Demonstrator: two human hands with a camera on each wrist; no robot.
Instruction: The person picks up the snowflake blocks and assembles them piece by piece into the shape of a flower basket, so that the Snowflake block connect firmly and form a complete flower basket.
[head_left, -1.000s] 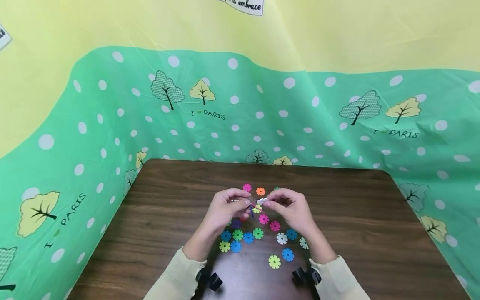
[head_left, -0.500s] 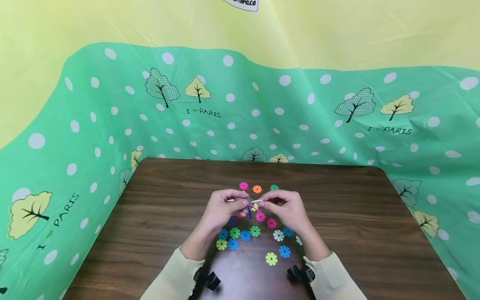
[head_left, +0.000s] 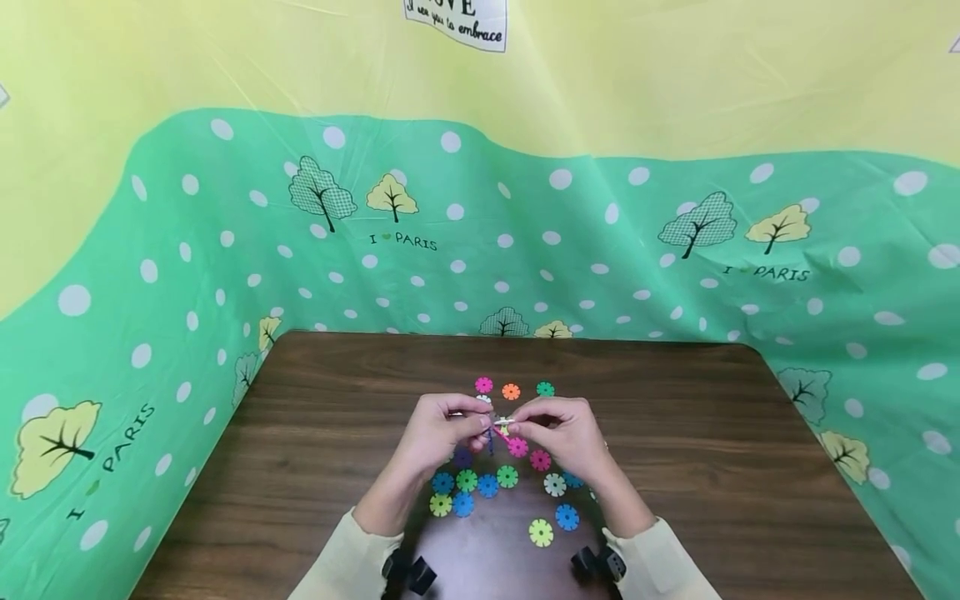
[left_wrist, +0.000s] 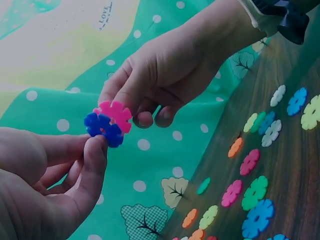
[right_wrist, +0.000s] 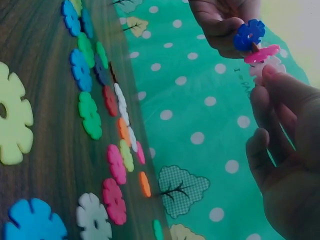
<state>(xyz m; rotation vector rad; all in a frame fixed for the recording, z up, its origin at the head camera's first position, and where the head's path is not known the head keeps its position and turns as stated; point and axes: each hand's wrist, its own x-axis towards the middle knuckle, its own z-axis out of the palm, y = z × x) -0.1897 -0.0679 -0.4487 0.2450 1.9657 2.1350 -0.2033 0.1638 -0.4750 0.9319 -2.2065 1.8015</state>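
Closer together than a second ago, the left hand (head_left: 442, 429) and right hand (head_left: 558, 429) now almost meet at the fingertips, and the white disc (right_wrist: 258, 68), which showed its face to the head camera then, has turned nearly edge-on. It is held above the table (head_left: 337, 467) between the right thumb and forefinger, up against the pink disc (left_wrist: 118, 112). That one seems joined to the blue disc (left_wrist: 111, 136), which the left thumb and forefinger pinch by its rim. The other right fingers curl loosely; how the remaining left ones lie I cannot fully tell. These notched flowers look like thin, stiff plastic, so they should be very light, hard to break and perhaps a little slippery on their smooth faces. The best hold is probably flat across the rim, thumb on one face and forefinger on the other, leaving the notches on the far side uncovered. Hardly anything of the held pieces shows in the head view beyond thin strips, though it gives the spread of loose discs (head_left: 467, 481) on the table below. From the left wrist, the blue and pink faces are plain but the white one cannot be seen; the right wrist shows all three, without settling whether white and pink are interlocked or merely overlap.
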